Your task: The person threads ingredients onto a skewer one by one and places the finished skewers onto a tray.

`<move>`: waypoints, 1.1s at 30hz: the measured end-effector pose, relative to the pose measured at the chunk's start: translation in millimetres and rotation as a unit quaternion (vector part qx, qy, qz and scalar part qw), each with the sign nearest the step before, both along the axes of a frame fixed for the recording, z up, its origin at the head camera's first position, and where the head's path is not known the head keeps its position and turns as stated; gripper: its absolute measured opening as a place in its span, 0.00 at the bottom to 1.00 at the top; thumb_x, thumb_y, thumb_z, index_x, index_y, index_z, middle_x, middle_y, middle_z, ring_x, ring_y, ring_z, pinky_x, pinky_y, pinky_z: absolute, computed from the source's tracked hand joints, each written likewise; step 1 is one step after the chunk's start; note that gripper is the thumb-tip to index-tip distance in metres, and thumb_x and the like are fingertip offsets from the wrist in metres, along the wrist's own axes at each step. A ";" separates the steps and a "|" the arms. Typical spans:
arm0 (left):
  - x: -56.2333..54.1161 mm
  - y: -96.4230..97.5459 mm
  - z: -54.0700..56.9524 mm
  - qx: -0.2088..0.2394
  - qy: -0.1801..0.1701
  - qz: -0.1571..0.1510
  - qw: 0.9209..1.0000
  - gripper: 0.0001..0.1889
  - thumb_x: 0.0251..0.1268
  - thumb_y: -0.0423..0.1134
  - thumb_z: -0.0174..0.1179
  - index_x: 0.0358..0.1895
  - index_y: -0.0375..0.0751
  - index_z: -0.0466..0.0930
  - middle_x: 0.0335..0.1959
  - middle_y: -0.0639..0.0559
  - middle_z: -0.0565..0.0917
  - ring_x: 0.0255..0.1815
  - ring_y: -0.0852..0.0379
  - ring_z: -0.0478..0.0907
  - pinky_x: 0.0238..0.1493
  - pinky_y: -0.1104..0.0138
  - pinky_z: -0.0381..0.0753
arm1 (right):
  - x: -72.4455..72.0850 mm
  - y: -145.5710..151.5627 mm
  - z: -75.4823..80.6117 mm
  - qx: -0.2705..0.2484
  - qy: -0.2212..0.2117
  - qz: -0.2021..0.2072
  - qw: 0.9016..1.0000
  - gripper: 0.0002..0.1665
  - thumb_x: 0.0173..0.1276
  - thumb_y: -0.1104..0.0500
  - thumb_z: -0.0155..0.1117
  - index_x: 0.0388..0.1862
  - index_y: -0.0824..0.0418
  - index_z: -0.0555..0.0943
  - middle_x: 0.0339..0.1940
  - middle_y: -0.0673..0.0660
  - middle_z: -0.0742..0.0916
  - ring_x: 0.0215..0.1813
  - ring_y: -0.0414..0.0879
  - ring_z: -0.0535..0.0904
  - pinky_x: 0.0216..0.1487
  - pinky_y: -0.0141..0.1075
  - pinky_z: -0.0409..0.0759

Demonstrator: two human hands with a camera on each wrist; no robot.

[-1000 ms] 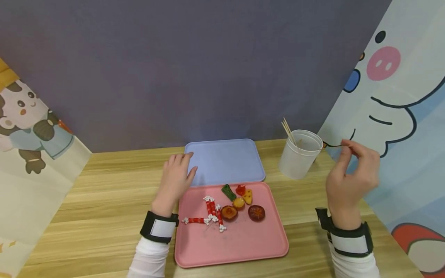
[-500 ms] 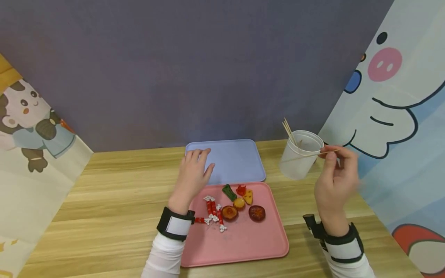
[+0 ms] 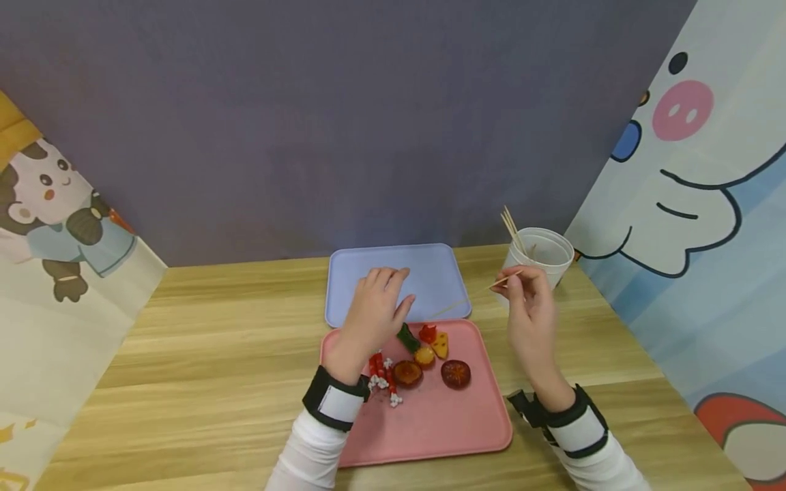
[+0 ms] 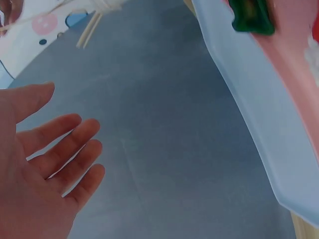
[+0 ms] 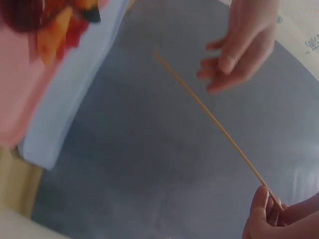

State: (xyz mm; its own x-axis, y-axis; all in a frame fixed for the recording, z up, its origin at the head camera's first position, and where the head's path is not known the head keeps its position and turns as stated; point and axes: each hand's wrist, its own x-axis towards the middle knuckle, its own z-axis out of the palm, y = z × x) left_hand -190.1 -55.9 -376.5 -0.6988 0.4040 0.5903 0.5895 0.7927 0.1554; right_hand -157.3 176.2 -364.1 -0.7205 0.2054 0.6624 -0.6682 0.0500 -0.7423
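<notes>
A: How are the hands being held?

B: A thin wooden stick [image 5: 214,119] is being pinched near one end by the thumb and fingers of the right hand [image 3: 533,314]. The left hand [image 3: 371,314] is being held well apart from it, fingers loosely straight, thumb spread.

A: Where is the stick being aimed?

B: Leftward; in the head view the near right corner of the blue tray [image 3: 424,273] is being crossed. Its height above the tray cannot be told.

A: Which edges are being neared?

B: The blue tray's near left part and the pink tray's [image 3: 436,423] far left corner are being covered by the left hand in the head view. The pink tray is being set just before the blue one.

A: And the room around?

B: A broad stretch of wooden table [image 3: 215,354] is being shown on the left, a narrower strip on the right. The back is being bounded by a grey wall [image 3: 393,150].

A: What is being contained?

B: Sticks [image 3: 512,230] are being leaned against the left rim of the white cup [image 3: 556,272], which is being partly hidden by the right hand. On the pink tray, red rolls [image 3: 390,382], a green piece [image 3: 408,339], a yellow slice [image 3: 440,345] and a dark round piece [image 3: 456,374] are being displayed.
</notes>
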 end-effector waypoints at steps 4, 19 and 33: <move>3.2 8.6 -0.7 -0.015 0.010 -0.018 1.000 0.21 0.64 0.45 0.60 0.57 0.38 0.75 0.46 0.47 0.80 0.49 0.49 0.75 0.44 0.57 0.76 | -1.2 -7.1 -8.0 -0.007 -0.046 0.036 0.998 0.13 0.74 0.68 0.46 0.46 0.82 0.66 0.40 0.56 0.79 0.42 0.40 0.80 0.47 0.31 0.81; 10.9 25.2 -4.4 -0.036 -0.029 -0.086 0.995 0.10 0.60 0.40 0.64 0.44 0.42 0.84 0.36 0.54 0.83 0.39 0.56 0.76 0.41 0.65 0.76 | 2.3 -24.7 -23.5 -0.021 -0.157 0.090 0.983 0.15 0.74 0.65 0.48 0.48 0.79 0.65 0.42 0.59 0.78 0.44 0.44 0.82 0.48 0.35 0.82; 11.2 25.9 -8.8 0.022 -0.048 -0.084 0.995 0.05 0.61 0.34 0.63 0.39 0.42 0.84 0.30 0.54 0.80 0.32 0.60 0.76 0.36 0.70 0.77 | 2.8 -21.3 -20.4 0.051 -0.157 0.064 0.984 0.19 0.72 0.64 0.53 0.58 0.74 0.70 0.45 0.64 0.82 0.45 0.41 0.82 0.47 0.32 0.82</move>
State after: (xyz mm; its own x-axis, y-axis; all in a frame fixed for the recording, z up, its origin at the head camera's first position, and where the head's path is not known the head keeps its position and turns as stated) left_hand -178.9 -30.0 -385.3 -0.6776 0.4950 0.5438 0.6936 0.6759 0.2490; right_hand -154.5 154.9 -384.5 -0.9088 0.0444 0.4148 -0.4117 0.0653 -0.9090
